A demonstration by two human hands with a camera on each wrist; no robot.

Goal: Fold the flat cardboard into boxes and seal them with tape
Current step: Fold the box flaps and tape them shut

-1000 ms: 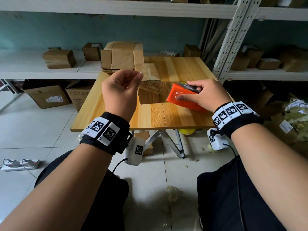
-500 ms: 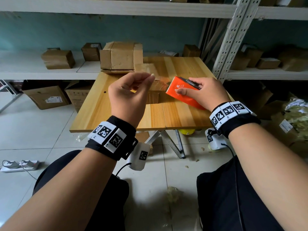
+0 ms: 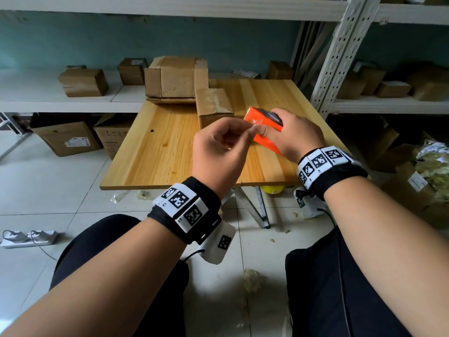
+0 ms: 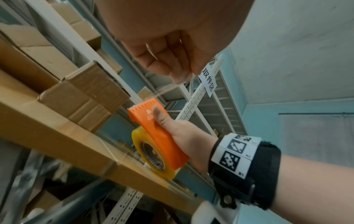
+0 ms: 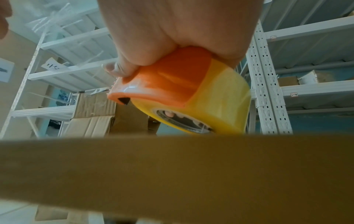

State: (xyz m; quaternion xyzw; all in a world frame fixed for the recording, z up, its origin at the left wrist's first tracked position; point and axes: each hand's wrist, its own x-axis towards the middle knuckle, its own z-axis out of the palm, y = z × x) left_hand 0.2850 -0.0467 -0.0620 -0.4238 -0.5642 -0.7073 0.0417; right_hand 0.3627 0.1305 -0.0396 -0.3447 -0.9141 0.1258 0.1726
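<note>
Left hand [image 3: 218, 152] pinches the clear tape end [image 4: 168, 89], closer to the dispenser than a moment ago; right hand [image 3: 291, 132] clamps the orange tape dispenser [image 3: 264, 127] near the desk [image 3: 155, 154] front right edge. Bare wood lies left. Behind, a small brown box [image 3: 213, 105], further back folded cardboard [image 3: 177, 79]

orange tape dispenser [image 3: 263, 127] tilted, box [image 3: 213, 107] behind
</note>
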